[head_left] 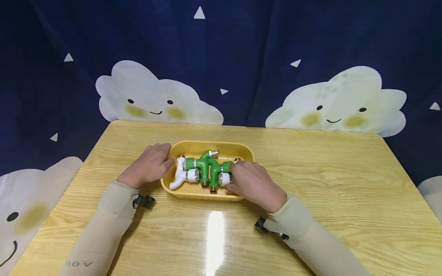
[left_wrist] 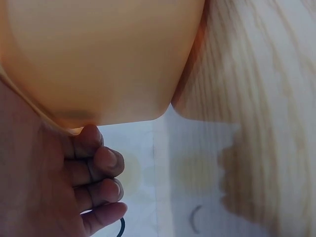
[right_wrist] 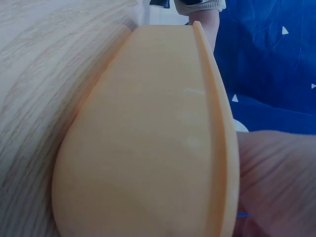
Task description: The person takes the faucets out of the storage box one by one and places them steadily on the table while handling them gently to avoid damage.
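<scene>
A yellow plastic tub [head_left: 207,197] holds several taps. At its left end lies a white tap [head_left: 180,172] with a white knob. Two green taps [head_left: 203,168] lie side by side in the middle. Another white tap [head_left: 224,179] is at the right end, mostly covered by my right hand [head_left: 253,182]. That hand reaches over the near right rim, with thumb and fingers about the white tap; the fingertips are partly hidden. My left hand [head_left: 152,165] grips the tub's left rim, its curled fingers [left_wrist: 106,163] showing in the left wrist view.
The tub stands on a wood-grain table [head_left: 321,172] and blocks most of the right wrist view. A dark blue curtain [head_left: 241,46] with cloud faces hangs behind the table. Small black devices [head_left: 144,201] are strapped at both wrists.
</scene>
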`<state>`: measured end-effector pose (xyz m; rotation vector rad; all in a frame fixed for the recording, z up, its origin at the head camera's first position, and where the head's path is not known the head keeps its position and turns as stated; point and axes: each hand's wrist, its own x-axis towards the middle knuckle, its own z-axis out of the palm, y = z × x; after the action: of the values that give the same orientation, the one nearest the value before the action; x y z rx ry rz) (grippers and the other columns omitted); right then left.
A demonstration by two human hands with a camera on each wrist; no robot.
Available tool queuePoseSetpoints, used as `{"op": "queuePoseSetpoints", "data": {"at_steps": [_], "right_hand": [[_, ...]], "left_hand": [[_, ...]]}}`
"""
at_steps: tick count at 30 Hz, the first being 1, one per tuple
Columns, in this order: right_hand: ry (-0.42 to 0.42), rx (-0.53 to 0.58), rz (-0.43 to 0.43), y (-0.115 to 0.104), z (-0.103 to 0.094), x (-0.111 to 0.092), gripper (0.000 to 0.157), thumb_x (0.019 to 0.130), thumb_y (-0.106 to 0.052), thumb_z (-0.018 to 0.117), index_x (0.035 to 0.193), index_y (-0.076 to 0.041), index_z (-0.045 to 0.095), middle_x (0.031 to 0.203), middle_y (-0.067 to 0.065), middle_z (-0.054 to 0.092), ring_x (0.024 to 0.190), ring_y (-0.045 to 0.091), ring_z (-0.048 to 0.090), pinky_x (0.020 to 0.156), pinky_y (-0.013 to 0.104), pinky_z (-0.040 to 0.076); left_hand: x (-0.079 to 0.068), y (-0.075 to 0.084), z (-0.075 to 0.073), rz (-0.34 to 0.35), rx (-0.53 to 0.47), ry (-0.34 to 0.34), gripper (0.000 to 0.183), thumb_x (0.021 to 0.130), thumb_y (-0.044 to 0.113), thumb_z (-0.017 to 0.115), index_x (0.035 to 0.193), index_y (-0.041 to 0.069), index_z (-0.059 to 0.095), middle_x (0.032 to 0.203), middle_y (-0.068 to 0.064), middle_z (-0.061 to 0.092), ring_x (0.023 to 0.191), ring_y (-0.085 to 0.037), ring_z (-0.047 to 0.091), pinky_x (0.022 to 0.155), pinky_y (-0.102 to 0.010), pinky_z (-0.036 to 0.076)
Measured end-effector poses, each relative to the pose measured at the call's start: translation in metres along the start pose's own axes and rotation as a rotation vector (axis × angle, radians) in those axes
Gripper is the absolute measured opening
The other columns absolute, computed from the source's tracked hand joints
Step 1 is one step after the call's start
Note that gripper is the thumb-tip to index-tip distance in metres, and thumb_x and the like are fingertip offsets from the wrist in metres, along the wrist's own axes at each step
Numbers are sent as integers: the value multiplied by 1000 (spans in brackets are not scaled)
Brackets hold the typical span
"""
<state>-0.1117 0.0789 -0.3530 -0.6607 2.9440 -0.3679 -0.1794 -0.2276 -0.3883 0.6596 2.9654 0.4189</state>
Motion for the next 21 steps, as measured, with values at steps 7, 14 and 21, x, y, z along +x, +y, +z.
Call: {"op": "queuePoseSetpoints", "data": {"at_steps": [7, 14, 21], "right_hand": [[-17, -31, 42, -4, -2, 0, 32, 84, -29, 86, 74, -14, 59, 67, 0, 56, 58, 15, 48, 48, 31, 40], [-47, -81, 85, -9, -3, 3, 36, 83, -29, 86, 65, -15, 58, 69, 1, 58, 57, 16, 49, 47, 34, 43], [-23, -127, 85, -11, -1, 6, 31, 84, -22, 84, 65, -14, 60, 69, 3, 59, 58, 18, 50, 45, 35, 41]], "left_hand": [[0, 0, 1, 10, 1, 10, 18, 100, 22, 45, 87, 10, 50, 79, -6, 48, 81, -25, 49, 76, -37, 35], [0, 0, 2, 21, -4, 16, 17, 99, 22, 46, 87, 10, 50, 79, -6, 49, 80, -25, 49, 76, -37, 36], [0, -1, 2, 29, -2, 27, 16, 98, 20, 46, 86, 10, 49, 78, -6, 49, 76, -25, 47, 73, -36, 35]]}}
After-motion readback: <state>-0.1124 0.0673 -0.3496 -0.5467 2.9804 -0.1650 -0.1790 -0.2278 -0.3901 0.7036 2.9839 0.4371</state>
